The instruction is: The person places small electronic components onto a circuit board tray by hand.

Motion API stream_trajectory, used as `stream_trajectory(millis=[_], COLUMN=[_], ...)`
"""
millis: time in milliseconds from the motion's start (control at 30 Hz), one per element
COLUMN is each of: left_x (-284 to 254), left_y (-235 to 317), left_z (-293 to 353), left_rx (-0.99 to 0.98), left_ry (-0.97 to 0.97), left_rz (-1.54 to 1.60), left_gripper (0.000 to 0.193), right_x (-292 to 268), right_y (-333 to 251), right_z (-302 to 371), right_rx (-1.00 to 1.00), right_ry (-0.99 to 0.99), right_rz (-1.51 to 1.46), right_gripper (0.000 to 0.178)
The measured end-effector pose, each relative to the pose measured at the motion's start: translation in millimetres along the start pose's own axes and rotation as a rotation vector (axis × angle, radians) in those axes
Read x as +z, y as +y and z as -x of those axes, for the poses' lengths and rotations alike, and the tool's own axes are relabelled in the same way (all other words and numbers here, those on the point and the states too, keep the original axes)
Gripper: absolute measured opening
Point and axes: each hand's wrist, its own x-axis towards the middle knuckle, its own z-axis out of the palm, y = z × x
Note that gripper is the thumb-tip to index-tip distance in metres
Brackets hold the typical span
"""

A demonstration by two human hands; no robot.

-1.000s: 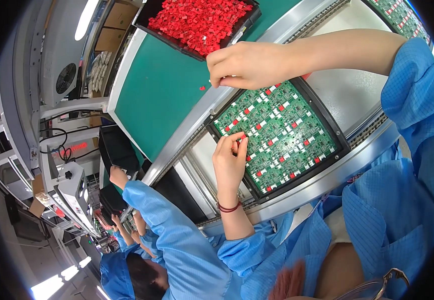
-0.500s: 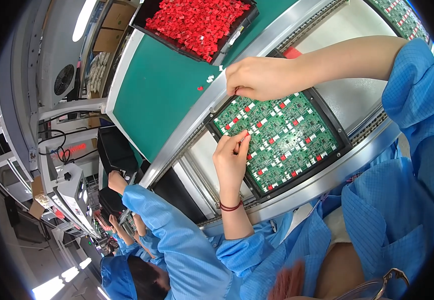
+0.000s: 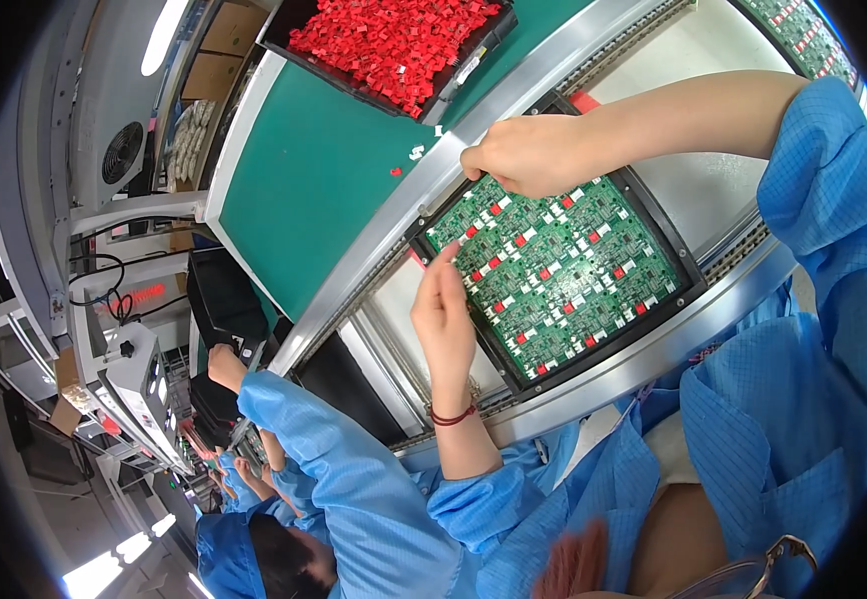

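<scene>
A green circuit board panel [image 3: 578,285] lies in a black frame [image 3: 691,270] on the conveyor, dotted with red connectors [image 3: 545,274] and white connectors [image 3: 575,299]. My left hand [image 3: 443,314] hovers at the panel's left edge, its fingers stretched out and nothing seen in them. The index fingertip is close to a red connector near the upper left corner. Over the panel's upper edge, my right hand [image 3: 538,155] has its fingers curled and pinched together. Whatever lies between those fingertips is hidden.
A black bin [image 3: 433,105] full of red connectors stands on the green bench top [image 3: 304,210]. Several loose white pieces [image 3: 417,152] and a red one [image 3: 396,172] lie near the metal rail. At left, a co-worker's blue sleeve [image 3: 304,414] reaches toward black bins [image 3: 229,295].
My left hand has drawn back leftward from the panel, and its pinch has opened. A red connector now shows where its fingertips were. My right hand has shifted slightly right.
</scene>
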Motion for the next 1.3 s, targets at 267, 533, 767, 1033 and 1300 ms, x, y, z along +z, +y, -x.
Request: stream_trajectory(millis=[267,533,767,1033,1300], left_x=[-18.8,-17.0,-23.1,-47.8,-46.8], left_y=[-4.0,-11.2,-9.0,-16.4,-51.4], left_z=[-7.1,-12.9,-6.3,-9.1,-17.5], left_rx=[-0.147,-0.166,-0.104,-0.066,-0.264], left_ry=[0.039,0.047,0.029,0.175,0.113], left_rz=[0.793,0.811,0.815,0.728,0.852], left_gripper=[0.027,0.020,0.017,0.010,0.023], right_x=[-2.3,9.8,22.2,-19.3,3.0], right_y=[-6.7,-0.2,-9.1,-10.6,45.6], right_z=[-6.1,0.4,16.6,84.2,137.1], right_rx=[0.007,0.008,-0.260,-0.084,0.303], right_ry=[-0.020,-0.008,0.170,0.537,0.668], right_rz=[-0.006,0.074,0.387,0.114,0.064], right_gripper=[0.030,0.029,0.028,0.017,0.009])
